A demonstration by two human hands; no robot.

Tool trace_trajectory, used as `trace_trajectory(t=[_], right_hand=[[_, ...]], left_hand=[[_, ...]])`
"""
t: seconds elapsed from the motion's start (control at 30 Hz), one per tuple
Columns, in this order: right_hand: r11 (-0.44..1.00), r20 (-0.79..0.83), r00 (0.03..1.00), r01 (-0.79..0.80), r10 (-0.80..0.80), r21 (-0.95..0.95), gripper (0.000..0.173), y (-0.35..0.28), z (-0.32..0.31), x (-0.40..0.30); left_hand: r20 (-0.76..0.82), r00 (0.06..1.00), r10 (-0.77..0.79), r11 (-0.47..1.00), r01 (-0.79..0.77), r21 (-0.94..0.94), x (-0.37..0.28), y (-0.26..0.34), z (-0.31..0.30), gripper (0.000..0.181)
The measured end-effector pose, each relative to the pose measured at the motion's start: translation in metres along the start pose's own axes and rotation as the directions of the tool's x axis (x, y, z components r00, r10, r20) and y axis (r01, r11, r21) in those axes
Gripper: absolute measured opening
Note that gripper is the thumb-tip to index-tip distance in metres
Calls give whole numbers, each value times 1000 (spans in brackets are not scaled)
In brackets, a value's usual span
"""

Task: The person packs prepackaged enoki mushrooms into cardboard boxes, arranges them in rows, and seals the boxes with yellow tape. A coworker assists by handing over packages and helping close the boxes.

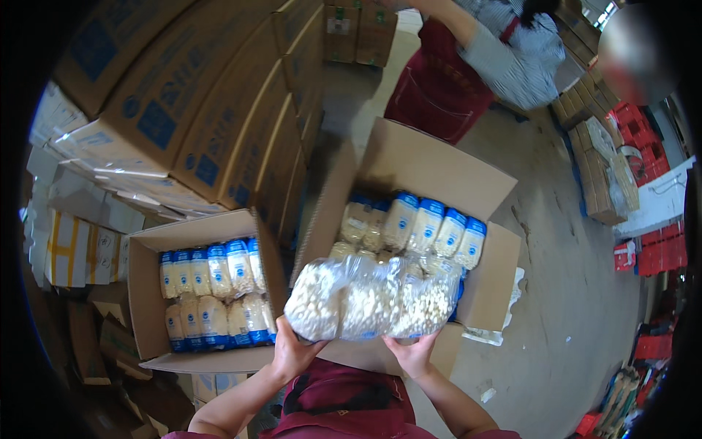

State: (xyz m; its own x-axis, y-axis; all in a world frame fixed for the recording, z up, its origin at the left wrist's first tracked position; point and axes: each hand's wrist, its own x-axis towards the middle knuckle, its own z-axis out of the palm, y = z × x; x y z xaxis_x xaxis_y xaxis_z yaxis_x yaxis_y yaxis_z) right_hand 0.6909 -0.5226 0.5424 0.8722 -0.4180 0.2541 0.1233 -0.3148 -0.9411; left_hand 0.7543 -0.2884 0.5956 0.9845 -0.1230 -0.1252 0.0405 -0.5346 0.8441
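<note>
Between my two hands I hold a row of 3 clear plastic bags of enoki mushrooms (370,304), their white caps facing up. My left hand (296,348) grips the row's left end, and my right hand (414,351) grips its near right side. The row hangs over the near part of an open cardboard box (439,159) and hides some of the contents. Inside that box lie more mushroom bags (428,225) with blue printed ends. To the left, a second open cardboard box (194,230) holds two rows of similar bags (216,274).
Tall stacked cartons (219,126) rise at the left, above white foam boxes (82,247). Another person in a dark red apron (433,82) stands beyond the right box. Red crates (641,142) and cartons on a pallet (598,170) line the right side of the concrete floor (559,318).
</note>
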Motion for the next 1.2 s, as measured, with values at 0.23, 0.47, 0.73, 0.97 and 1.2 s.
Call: trace_trajectory(t=[0.23, 0.47, 0.73, 0.97, 1.2], right_hand=[[915, 49, 914, -402, 403, -37, 81, 77, -45, 42], [782, 124, 803, -513, 582, -353, 76, 185, 8, 35], [710, 221, 783, -356, 581, -607, 87, 194, 25, 32], [999, 349, 937, -3, 22, -55, 64, -33, 100, 56], [538, 876, -149, -738, 459, -407, 80, -91, 384, -78]], left_hand=[[229, 960, -159, 968, 106, 228, 61, -11, 97, 74], [307, 892, -332, 817, 109, 567, 121, -113, 142, 85], [302, 910, -284, 505, -126, 854, 116, -114, 146, 58], [309, 928, -208, 970, 236, -56, 32, 14, -98, 29], [-49, 453, -890, 340, 732, 590, -35, -340, -336, 86]])
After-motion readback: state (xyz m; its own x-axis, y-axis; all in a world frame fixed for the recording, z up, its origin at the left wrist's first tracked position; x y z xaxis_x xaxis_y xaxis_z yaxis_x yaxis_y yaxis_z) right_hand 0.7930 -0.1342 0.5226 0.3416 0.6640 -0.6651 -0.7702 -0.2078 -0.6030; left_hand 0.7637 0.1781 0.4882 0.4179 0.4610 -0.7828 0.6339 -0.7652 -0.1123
